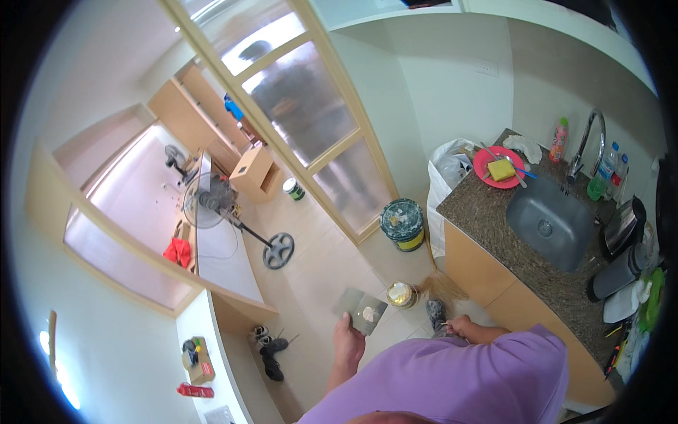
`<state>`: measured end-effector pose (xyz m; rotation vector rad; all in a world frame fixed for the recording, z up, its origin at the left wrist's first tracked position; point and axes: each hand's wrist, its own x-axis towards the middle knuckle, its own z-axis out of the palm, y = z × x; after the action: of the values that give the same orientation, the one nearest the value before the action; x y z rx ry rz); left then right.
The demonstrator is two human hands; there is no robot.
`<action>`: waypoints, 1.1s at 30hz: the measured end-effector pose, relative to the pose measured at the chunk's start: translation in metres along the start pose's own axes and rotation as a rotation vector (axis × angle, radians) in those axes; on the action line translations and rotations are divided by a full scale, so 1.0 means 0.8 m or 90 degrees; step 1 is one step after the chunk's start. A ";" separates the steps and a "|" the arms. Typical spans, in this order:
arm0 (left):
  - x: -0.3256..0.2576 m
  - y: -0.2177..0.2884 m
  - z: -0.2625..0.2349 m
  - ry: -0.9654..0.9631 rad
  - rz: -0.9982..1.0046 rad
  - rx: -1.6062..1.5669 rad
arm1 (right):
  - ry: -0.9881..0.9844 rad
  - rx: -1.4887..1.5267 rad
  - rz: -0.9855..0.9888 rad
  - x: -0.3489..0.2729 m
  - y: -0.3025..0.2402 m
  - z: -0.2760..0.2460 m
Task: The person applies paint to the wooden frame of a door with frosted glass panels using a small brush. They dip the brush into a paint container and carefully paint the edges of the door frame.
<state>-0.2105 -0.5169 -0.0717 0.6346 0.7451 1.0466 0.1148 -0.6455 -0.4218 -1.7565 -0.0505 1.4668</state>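
My left hand grips the near edge of a flat grey square plate, its thumb on top. A dab of cream-coloured paste sits on the plate. Beyond and to the right, an open can of whitish paste stands on the tiled floor, touched by neither hand. My right hand is closed beside my shoe; a thin pale tip pokes out of its fingers, too small to name.
Broom bristles lie by the can. A smeared lidded bucket and a white bag stand beyond. On the right is a stone counter with a sink. Left are shoes, a ledge and a standing fan.
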 end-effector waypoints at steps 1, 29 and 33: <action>-0.018 -0.004 -0.006 0.018 -0.002 -0.006 | 0.016 -0.010 0.004 -0.009 0.010 -0.006; -0.090 -0.045 0.035 0.164 0.090 -0.048 | -0.100 -0.212 0.084 -0.067 -0.073 -0.108; -0.143 -0.050 0.101 0.292 0.149 -0.125 | -0.157 -0.401 0.122 -0.055 -0.107 -0.200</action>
<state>-0.1601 -0.6460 -0.0268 0.3169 0.9630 1.4889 0.2726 -0.7003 -0.3386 -2.0944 -0.5372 1.9472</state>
